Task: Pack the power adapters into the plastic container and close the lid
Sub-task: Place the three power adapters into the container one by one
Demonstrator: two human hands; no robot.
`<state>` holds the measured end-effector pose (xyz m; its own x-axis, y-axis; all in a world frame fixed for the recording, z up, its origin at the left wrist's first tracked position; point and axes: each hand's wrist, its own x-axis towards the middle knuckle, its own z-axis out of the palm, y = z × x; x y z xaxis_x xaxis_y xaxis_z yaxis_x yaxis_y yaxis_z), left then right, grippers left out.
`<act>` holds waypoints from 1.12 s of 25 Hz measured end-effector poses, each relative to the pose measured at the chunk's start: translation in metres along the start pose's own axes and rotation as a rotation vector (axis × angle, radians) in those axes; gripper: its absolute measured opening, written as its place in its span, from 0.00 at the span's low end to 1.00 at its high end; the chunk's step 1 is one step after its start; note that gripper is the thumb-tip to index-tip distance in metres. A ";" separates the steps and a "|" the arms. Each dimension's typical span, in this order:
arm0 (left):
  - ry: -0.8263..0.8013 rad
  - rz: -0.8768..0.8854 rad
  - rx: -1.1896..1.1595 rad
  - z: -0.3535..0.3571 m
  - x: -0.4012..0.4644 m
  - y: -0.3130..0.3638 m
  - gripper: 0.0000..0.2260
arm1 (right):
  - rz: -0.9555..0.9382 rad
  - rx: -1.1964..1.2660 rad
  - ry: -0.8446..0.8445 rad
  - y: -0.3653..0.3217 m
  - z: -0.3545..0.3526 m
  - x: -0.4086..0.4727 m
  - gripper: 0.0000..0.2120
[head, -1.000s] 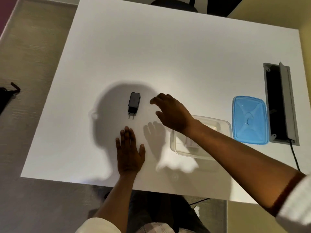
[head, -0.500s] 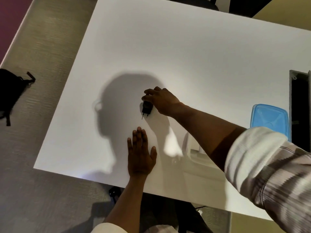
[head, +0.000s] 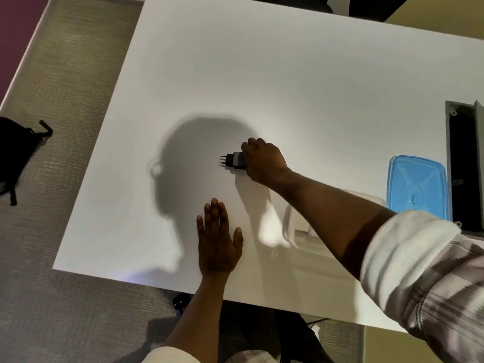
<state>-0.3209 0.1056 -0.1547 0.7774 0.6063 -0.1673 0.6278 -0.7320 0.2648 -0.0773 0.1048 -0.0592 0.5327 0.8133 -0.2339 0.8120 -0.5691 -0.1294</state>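
A black power adapter [head: 234, 161] is gripped by my right hand [head: 262, 161] above the middle of the white table [head: 262, 74], its prongs pointing left. My left hand [head: 217, 241] lies flat on the table near the front edge, fingers apart, holding nothing. The clear plastic container [head: 293, 227] stands to the right of my left hand, mostly hidden under my right forearm. Its blue lid [head: 417, 188] lies flat on the table further right, apart from the container.
A grey cable box [head: 465, 166] with a dark opening is set into the table at the right edge, just beyond the lid. A black bag [head: 15, 153] lies on the carpet to the left. A dark chair stands at the table's far side.
My right hand reached left from above the container, closed on the black adapter and turned it so the prongs point left. My left hand stayed flat.
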 end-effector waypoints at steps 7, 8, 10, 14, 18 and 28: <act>-0.026 0.012 0.004 0.000 0.000 0.000 0.34 | 0.397 0.399 0.302 0.034 -0.033 -0.103 0.12; -0.029 0.014 0.000 -0.001 -0.001 0.000 0.33 | 0.467 0.501 0.342 0.042 -0.038 -0.126 0.12; -0.026 0.022 0.007 -0.001 -0.002 0.000 0.34 | 0.613 0.691 0.396 0.061 -0.045 -0.171 0.12; -0.024 0.027 0.009 -0.002 -0.001 0.000 0.34 | 0.930 0.766 0.349 0.091 -0.041 -0.243 0.13; -0.023 0.031 0.004 -0.003 -0.002 0.000 0.34 | 0.975 0.484 0.093 0.095 -0.013 -0.266 0.18; -0.040 0.029 0.020 -0.005 -0.001 0.000 0.34 | 1.028 0.428 0.000 0.098 0.030 -0.234 0.26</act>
<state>-0.3220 0.1065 -0.1496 0.7961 0.5719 -0.1978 0.6052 -0.7555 0.2509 -0.1295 -0.1444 -0.0460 0.9047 -0.0687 -0.4204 -0.1643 -0.9668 -0.1956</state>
